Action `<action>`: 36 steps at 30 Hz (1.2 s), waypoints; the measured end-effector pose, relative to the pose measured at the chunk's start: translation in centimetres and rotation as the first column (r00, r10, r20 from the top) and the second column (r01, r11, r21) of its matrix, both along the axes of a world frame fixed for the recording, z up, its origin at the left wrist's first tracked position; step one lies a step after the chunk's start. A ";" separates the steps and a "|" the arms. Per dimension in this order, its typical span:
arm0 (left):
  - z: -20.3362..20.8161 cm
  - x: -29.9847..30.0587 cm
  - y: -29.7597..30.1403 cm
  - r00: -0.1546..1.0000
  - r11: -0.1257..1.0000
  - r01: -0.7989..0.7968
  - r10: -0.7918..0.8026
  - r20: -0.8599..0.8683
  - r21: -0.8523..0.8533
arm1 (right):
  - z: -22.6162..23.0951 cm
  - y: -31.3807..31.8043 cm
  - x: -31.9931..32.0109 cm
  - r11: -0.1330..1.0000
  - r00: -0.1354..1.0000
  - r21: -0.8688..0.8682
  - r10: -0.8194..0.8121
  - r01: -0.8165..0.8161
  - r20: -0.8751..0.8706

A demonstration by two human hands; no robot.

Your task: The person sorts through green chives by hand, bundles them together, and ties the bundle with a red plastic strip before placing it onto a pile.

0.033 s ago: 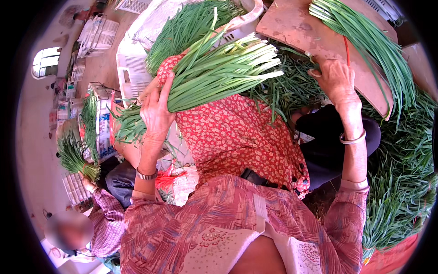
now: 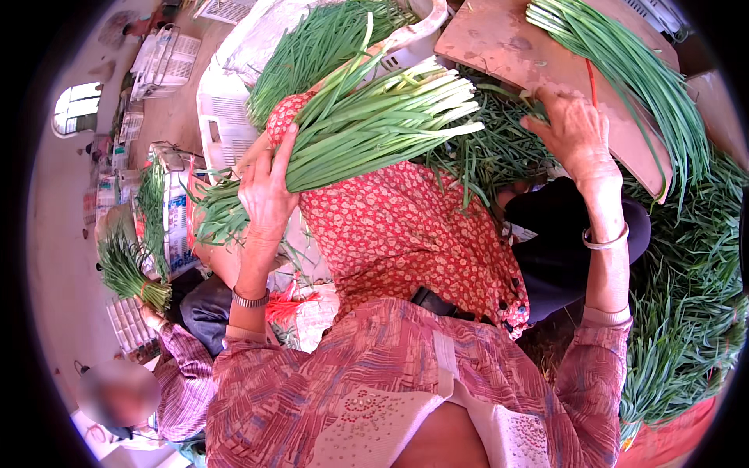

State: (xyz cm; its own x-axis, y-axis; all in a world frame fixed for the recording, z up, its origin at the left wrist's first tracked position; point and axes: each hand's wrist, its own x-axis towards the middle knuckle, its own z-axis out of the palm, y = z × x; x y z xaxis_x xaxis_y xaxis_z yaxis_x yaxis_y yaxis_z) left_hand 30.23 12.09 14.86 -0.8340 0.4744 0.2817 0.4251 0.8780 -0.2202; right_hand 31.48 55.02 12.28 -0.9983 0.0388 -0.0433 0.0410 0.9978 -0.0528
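My left hand (image 2: 269,183) is closed round a thick bunch of garlic chives (image 2: 382,129). The pale stem ends point right and the green leaf tips hang out to the left of my wrist. The bunch lies across my red flowered apron (image 2: 406,242). Off to the right, my right hand (image 2: 576,136) hovers by the near edge of a brown board (image 2: 507,43), thumb spread away from the fingers. A small pale scrap shows near its fingertips; whether it touches them I cannot tell. Loose green leaves (image 2: 499,140) lie heaped below that hand.
Another chive bunch (image 2: 624,86) lies on the board near a red strip (image 2: 592,84). A white crate (image 2: 226,117) with more chives stands ahead. Chives pile up (image 2: 686,335) at my right. On the left, a co-worker's hand (image 2: 150,314) holds a bundle (image 2: 133,269).
My right thumb has opened away from the fingers, and the hand has shifted very slightly. My left hand keeps the chive bunch in place.
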 end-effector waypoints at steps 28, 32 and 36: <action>-0.1 -1.7 -3.8 0.950 0.950 0.286 -0.298 0.095 0.127 | -2.2 -2.1 -1.6 0.788 0.962 -0.567 0.111 -0.239 -0.250; -0.4 -2.2 -4.0 0.939 0.938 0.326 -0.336 0.080 0.114 | -2.0 -5.1 -5.8 0.415 0.938 -0.859 0.292 -0.300 -0.187; -0.5 -2.3 -4.3 0.944 0.947 0.302 -0.313 0.102 0.113 | -1.9 -8.2 -8.1 0.409 0.819 -0.808 0.555 -0.425 -0.149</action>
